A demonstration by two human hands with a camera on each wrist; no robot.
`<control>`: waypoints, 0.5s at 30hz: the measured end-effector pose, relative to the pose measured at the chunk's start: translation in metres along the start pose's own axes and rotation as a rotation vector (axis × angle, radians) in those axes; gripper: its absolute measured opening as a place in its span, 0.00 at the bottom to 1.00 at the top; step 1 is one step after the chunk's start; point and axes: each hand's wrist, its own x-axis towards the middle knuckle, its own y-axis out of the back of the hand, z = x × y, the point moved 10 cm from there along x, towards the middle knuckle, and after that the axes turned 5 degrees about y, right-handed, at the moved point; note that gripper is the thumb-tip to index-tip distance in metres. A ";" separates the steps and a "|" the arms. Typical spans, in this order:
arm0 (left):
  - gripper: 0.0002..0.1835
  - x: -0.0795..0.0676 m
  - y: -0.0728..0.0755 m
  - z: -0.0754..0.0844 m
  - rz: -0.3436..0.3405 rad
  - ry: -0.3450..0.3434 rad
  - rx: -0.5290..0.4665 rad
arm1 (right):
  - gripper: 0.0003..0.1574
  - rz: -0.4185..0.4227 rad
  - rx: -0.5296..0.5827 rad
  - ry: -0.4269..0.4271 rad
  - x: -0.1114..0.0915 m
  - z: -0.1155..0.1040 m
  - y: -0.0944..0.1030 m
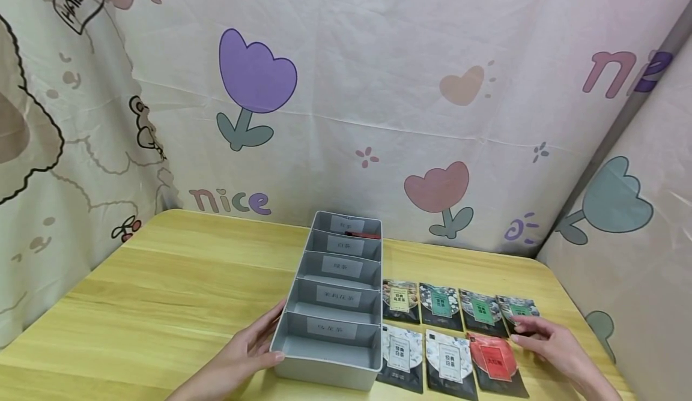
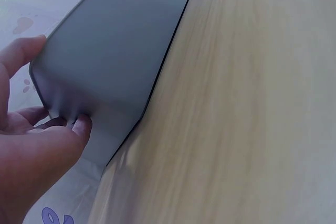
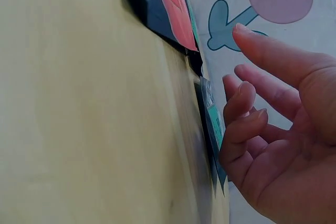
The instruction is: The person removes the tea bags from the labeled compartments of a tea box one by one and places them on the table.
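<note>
A long grey divided storage box (image 1: 330, 344) stands on the table, with a paper label in each compartment. My left hand (image 1: 243, 353) holds its near left corner, thumb at the front rim and fingers along the left side; the left wrist view shows bent fingertips (image 2: 83, 124) against the grey wall. My right hand (image 1: 557, 347) is over the right end of the tea packets, fingers loosely bent and nothing in them. Closest to it are a green-labelled packet (image 1: 519, 308), partly covered by the fingers, and a red packet (image 1: 493, 359).
Right of the box lie two rows of packets, among them a yellow-labelled one (image 1: 400, 296), a teal-labelled one (image 1: 440, 305) and a white one (image 1: 450, 359). Something red (image 1: 364, 235) shows at the box's far end. A printed curtain (image 1: 346, 89) hangs behind the wooden table (image 1: 162, 287).
</note>
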 end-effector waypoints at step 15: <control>0.40 -0.001 0.000 0.002 0.001 -0.035 0.009 | 0.43 0.007 -0.013 -0.005 -0.001 0.000 -0.001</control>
